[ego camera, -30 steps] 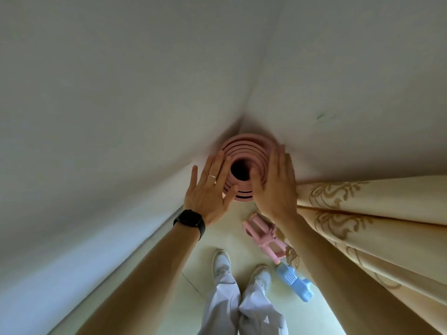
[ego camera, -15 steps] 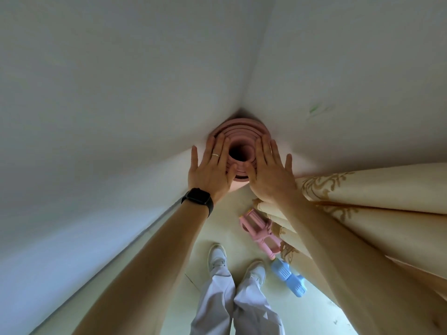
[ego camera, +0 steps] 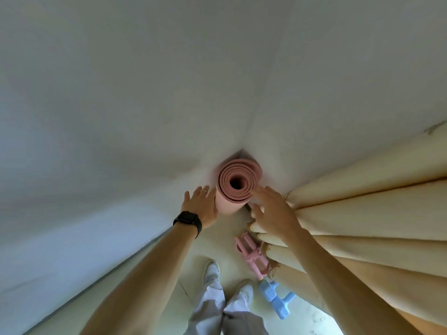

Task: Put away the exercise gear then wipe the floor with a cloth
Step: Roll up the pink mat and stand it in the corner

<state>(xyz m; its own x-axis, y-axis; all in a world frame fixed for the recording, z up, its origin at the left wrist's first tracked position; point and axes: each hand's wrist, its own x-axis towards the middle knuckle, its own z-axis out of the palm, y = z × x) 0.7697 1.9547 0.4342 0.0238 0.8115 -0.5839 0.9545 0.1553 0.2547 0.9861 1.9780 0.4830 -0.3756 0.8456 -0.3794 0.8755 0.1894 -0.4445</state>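
While the rolled pink mat (ego camera: 238, 184) stands on end in the wall corner, the left hand (ego camera: 200, 206) rests straight-fingered against its left side. The right hand (ego camera: 273, 211), fingers spread and loose, sits just beside its right rim, gripping nothing.

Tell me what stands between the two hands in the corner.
The rolled pink mat stands upright there, left hand on one side, right hand on the other, as the head view shows.

The pink mat (ego camera: 238, 183) stands upright between left hand (ego camera: 202, 207) and right hand (ego camera: 273, 213).
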